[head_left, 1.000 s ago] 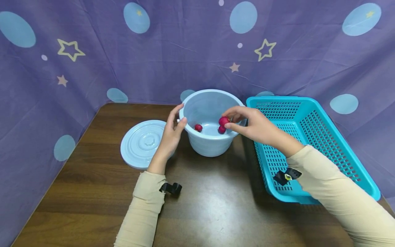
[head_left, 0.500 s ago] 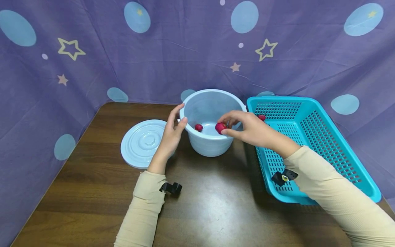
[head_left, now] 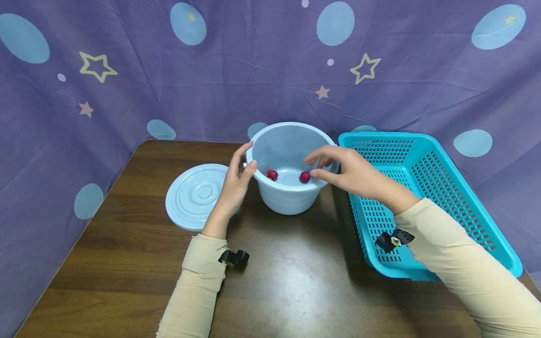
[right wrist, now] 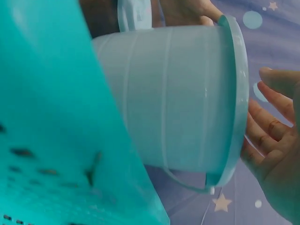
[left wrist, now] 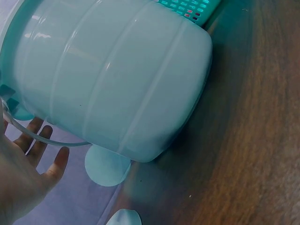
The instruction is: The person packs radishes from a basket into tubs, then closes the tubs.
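Observation:
A pale blue bucket (head_left: 287, 199) stands upright near the back of the table. Inside it lie a small round red fruit (head_left: 272, 175) on the left and another red fruit (head_left: 305, 177) on the right. My left hand (head_left: 233, 185) touches the bucket's left rim, its thumb at the edge; the left wrist view shows other fingers spread by the thin bail handle (left wrist: 56, 141). Over the right rim hovers my right hand (head_left: 348, 171), fingers apart and nothing between them. In the right wrist view my right hand (right wrist: 276, 136) overlaps the rim, palm bare.
The round pale blue lid (head_left: 196, 197) lies left of the bucket, partly behind the left forearm. A turquoise slotted basket (head_left: 473, 211) stands to the right, under the right forearm. A patterned purple curtain (head_left: 270, 70) hangs behind the brown table (head_left: 274, 281).
My right hand dipped into the bucket with a red fruit, let it go, then rose and drew back right with fingers parted. My left hand has stayed at the rim.

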The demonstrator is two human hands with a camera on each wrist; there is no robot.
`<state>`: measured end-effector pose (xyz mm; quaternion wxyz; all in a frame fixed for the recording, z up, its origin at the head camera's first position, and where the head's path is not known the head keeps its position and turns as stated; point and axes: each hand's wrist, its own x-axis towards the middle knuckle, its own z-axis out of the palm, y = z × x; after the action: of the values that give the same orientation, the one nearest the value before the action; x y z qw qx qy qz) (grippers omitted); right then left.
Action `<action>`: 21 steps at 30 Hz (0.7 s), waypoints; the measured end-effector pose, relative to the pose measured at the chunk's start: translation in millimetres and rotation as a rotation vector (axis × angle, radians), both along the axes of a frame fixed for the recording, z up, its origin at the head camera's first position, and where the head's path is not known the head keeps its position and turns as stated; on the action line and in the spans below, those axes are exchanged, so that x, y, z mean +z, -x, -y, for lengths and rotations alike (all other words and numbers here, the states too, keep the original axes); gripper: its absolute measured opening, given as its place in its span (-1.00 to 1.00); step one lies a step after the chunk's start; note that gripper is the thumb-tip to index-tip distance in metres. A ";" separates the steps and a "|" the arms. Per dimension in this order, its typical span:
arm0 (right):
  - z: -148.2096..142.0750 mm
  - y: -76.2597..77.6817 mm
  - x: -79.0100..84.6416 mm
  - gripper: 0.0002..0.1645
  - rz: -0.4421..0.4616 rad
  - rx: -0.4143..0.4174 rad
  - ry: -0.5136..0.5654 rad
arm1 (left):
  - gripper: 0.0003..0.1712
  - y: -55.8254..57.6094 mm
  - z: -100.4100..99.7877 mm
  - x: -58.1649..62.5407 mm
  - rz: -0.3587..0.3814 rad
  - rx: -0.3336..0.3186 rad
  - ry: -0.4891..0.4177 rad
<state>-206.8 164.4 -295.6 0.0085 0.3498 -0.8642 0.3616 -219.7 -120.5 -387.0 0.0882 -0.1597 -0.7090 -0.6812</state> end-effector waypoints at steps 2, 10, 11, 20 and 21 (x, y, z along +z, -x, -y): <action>-5.6 1.4 0.7 -0.64 -0.009 -0.005 0.021 | -0.31 -0.1 -0.2 0.3 0.000 0.001 0.005; -32.1 6.4 1.5 -0.67 -0.006 -0.132 0.048 | -0.32 -0.7 -0.7 0.7 -0.002 0.002 0.015; -35.5 7.1 1.0 -0.67 0.004 -0.157 0.048 | -0.32 -0.9 -0.7 0.8 -0.002 0.001 0.014; -62.5 19.0 -10.1 -0.64 0.047 -0.289 0.057 | -0.32 -0.6 -0.5 -0.1 -0.001 0.000 0.008; -65.8 21.1 -12.4 -0.64 0.049 -0.302 0.061 | -0.31 -0.5 -0.5 0.0 -0.001 0.000 0.009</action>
<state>-227.9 230.2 -308.0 0.0520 0.2065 -0.8956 0.3907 -219.2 -120.0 -387.1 0.0880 -0.1606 -0.7120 -0.6779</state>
